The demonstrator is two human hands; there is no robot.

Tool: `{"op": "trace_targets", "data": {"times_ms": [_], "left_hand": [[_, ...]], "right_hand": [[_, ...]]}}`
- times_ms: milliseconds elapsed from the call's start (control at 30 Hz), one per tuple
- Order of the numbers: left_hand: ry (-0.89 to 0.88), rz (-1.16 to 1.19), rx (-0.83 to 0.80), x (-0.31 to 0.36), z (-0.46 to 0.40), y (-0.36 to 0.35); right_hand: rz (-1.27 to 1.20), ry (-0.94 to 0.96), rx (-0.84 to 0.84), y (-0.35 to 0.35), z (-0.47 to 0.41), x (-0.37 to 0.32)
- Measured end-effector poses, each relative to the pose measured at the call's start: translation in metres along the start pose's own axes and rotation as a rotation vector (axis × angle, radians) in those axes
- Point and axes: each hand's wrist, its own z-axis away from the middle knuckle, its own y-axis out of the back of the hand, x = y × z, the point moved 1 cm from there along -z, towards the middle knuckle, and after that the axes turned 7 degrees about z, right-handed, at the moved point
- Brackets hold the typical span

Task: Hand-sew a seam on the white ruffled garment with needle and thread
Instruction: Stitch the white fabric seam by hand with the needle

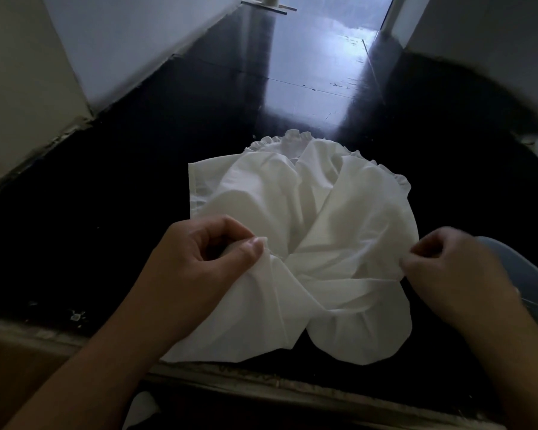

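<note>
The white ruffled cotton garment [305,231] lies crumpled on the dark, glossy black tabletop [137,181], its lower folds spilling to the table's near edge, its gathered frill turned toward the far edge, a straight hemmed side facing the left. You hold it at two points: your left hand [205,259] pinches a fold of the cloth between thumb and curled fingers at the garment's near-left part, while your right hand [454,274] pinches its right margin, fingers bent in, the hand itself blurred. Between the two grips the fabric bunches into a twisted ridge rather than lying flat.

No needle or thread can be made out anywhere; if either hand holds one, it is too fine or too blurred to tell. By that reading you are at the arranging stage, sorting out the cloth to find the seam line, with the stitching not yet begun.

The next move looks to call for spreading the two layers flat, matching their edges, and having a threaded needle to hand before the first stitch.

A pale blue rounded object [528,274] sits behind your right hand near the right edge, and light glares off the tabletop's far end
</note>
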Motion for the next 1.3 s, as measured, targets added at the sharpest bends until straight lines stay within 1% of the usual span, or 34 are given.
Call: {"op": "trace_targets", "data": {"times_ms": [67, 100, 133, 167, 200, 267, 333, 367, 400, 533, 667, 833, 933, 1067, 1200, 1300], "left_hand": [[-0.010, -0.015, -0.022, 0.000, 0.001, 0.001], [-0.020, -0.027, -0.040, 0.000, 0.001, 0.001], [-0.031, -0.040, -0.063, 0.001, 0.002, 0.000], [-0.045, -0.053, -0.090, 0.000, 0.002, -0.001], [-0.057, -0.059, -0.114, 0.001, 0.002, -0.001], [-0.071, -0.056, -0.161, 0.001, 0.002, -0.002], [-0.073, -0.028, -0.224, 0.000, 0.003, -0.003], [-0.079, -0.018, -0.248, -0.001, 0.002, -0.003], [-0.085, -0.020, -0.261, 0.000, 0.003, -0.003], [-0.099, -0.096, -0.261, 0.002, 0.003, 0.002], [-0.053, -0.141, -0.212, 0.003, -0.001, 0.011], [0.093, 0.003, -0.222, -0.002, -0.004, 0.017], [0.197, 0.150, -0.223, -0.004, -0.003, 0.016], [0.266, 0.296, -0.208, -0.004, -0.002, 0.013], [0.283, 0.310, -0.152, -0.002, -0.002, 0.008], [0.277, 0.206, -0.140, -0.001, -0.001, 0.005]], "right_hand": [[-0.240, 0.039, 0.185, 0.008, 0.010, -0.011], [-0.391, 0.078, 0.234, 0.010, 0.016, -0.019], [-0.523, 0.127, 0.217, 0.010, 0.022, -0.027], [-0.629, 0.192, 0.144, 0.008, 0.030, -0.037], [-0.727, 0.272, 0.037, 0.005, 0.037, -0.047], [-0.875, 0.422, -0.220, -0.007, 0.047, -0.064], [-0.875, 0.529, -0.435, -0.019, 0.052, -0.073], [-0.857, 0.569, -0.499, -0.025, 0.052, -0.076], [-0.837, 0.588, -0.524, -0.029, 0.051, -0.078], [-0.750, 0.553, -0.462, -0.039, 0.041, -0.075], [-0.738, 0.530, -0.433, -0.040, 0.034, -0.072], [-0.725, 0.516, -0.397, -0.040, 0.031, -0.070], [-0.719, 0.507, -0.386, -0.041, 0.033, -0.072], [-0.698, 0.494, -0.359, -0.042, 0.035, -0.072], [-0.695, 0.486, -0.347, -0.043, 0.035, -0.072], [-0.686, 0.487, -0.331, -0.045, 0.034, -0.072]]}}
